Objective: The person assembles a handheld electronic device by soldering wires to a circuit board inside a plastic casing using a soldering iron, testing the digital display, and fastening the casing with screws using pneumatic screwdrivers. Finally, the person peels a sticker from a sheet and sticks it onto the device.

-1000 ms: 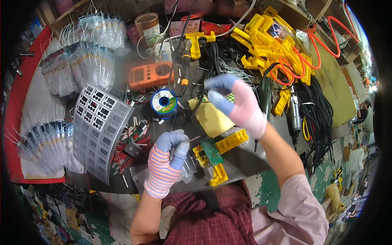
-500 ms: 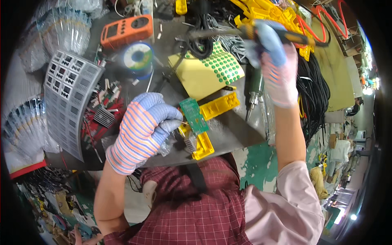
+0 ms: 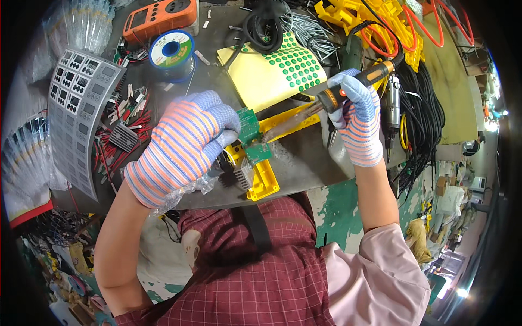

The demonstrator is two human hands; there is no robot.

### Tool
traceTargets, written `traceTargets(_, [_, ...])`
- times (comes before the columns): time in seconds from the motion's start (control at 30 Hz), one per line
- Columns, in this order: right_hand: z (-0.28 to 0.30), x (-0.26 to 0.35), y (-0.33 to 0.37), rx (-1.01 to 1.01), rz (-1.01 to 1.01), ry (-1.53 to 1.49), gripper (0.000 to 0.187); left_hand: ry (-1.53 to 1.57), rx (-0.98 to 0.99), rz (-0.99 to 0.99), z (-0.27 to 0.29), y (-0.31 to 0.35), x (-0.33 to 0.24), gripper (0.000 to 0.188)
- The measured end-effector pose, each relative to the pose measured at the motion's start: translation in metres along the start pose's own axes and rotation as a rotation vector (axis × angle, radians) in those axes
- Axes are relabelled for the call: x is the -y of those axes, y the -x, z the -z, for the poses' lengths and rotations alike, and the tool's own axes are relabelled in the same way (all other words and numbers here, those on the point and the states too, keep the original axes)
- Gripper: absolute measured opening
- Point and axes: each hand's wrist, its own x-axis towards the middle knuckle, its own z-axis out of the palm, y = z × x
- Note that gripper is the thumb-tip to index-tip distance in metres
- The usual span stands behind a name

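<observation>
Two gloved hands are seen at work. The left hand has its fingers closed on a small green circuit board, pinched at its left edge, approx. upright and tilted over a yellow plastic housing. The right hand has its fingers wrapped shut round the black-and-orange handle of a soldering iron; the metal shaft is directed down-left, tip at or just beside the board's right edge. Actual contact can't be confirmed.

Handling, as judged: the board is light, thin and stiff, w/ fragile parts and joints on its faces. It is best held by the bare edges only, as now, clear of the tip. The iron is to be gripped at the insulated handle; the shaft is presumed hot.

Board and housing are located at the near edge of the grey counter, just in front of the person's chest. A finned metal heat sink sits touching the housing. Behind are noted a yellow sheet of green round stickers, a solder spool and an orange multimeter. A grey button panel lies at left, black cables at right.
</observation>
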Motion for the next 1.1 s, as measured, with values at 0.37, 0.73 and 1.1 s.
traceTargets(0.37, [0.001,-0.007,-0.004,0.02,-0.059,0.031,0.02,-0.131,0.127,-0.008,0.001,-0.012,0.002,0.011])
traceTargets(0.73, [-0.01,-0.011,-0.004,-0.083,-0.025,0.091,0.018,-0.177,0.128,-0.052,-0.001,-0.013,0.004,0.012])
traceTargets(1.1, [-0.001,-0.013,-0.004,-0.016,-0.079,0.004,0.015,-0.372,0.107,0.0,-0.005,-0.01,-0.011,0.014])
